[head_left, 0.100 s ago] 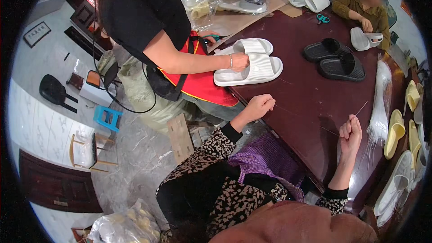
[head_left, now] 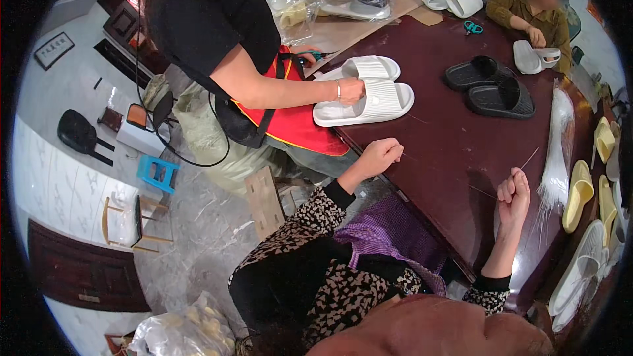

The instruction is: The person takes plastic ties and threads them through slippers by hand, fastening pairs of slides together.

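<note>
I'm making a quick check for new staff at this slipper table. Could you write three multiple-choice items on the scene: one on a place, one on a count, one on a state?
1. Where does the pair of black rubber slide slippers lie?
A. on the dark red-brown table top
B. on the grey floor
C. on the blue stool

2. How many white ribbed slide slippers lie by the hand of the co-worker in the red apron?
A. one
B. two
C. four

3. How is the person's right hand?
A. flat and open on the table
B. closed, pinching a thin clear strand
C. gripping scissors

Answers: 1 A, the black pair rests on the table, far from the floor. 2 B, two white soles lie side by side. 3 B, the fingers are curled with a fine strand rising from them; the left hand is likewise closed at the table edge.
</note>
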{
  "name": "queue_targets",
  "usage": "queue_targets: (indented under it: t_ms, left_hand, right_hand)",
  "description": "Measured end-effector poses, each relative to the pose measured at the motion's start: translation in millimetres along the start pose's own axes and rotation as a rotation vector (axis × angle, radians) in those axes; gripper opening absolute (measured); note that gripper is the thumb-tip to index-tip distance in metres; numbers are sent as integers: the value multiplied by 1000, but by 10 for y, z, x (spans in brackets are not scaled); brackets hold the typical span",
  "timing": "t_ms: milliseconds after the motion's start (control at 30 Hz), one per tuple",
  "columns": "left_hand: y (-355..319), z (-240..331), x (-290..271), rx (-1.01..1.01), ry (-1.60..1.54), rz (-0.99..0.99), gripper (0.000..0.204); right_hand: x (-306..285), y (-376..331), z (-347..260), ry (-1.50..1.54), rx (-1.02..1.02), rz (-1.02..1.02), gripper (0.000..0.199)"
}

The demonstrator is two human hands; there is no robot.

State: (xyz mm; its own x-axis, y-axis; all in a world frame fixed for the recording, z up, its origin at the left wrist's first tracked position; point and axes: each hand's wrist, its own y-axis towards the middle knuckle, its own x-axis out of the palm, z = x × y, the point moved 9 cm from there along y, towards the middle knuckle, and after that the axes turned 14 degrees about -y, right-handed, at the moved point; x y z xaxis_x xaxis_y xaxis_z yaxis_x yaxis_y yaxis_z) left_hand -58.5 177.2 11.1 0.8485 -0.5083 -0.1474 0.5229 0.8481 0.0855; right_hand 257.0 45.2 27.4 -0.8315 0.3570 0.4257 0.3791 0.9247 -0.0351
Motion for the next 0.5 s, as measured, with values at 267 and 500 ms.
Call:
queue_targets:
  t_ms: [267, 500]
  left_hand:
    - [-10, 0, 4, 9, -39, 1, 24]
    - [-17, -2, -14, 14, -74, 24, 20]
  right_hand:
    - [-9, -4, 9, 2, -6, -5, 18]
    - [-17, -8, -5, -13, 6, 35, 18]
